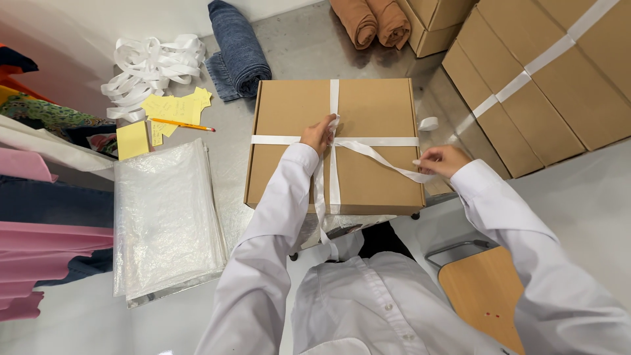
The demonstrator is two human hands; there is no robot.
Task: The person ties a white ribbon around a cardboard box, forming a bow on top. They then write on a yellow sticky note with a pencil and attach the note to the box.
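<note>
On a grey metal worktop (pixel 296 46), the left hand (pixel 319 135) pins the white ribbon (pixel 376 141) at its crossing on the cardboard box (pixel 289 164). The right hand (pixel 444 160), off the box's right edge, pinches the ribbon's tail, which runs diagonally between both hands. Clear bags (pixel 164 217) lie left.

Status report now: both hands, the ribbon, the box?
Left hand pinches ribbon at the crossing. Right hand pulls ribbon end. Box closed, nothing blocking.
</note>
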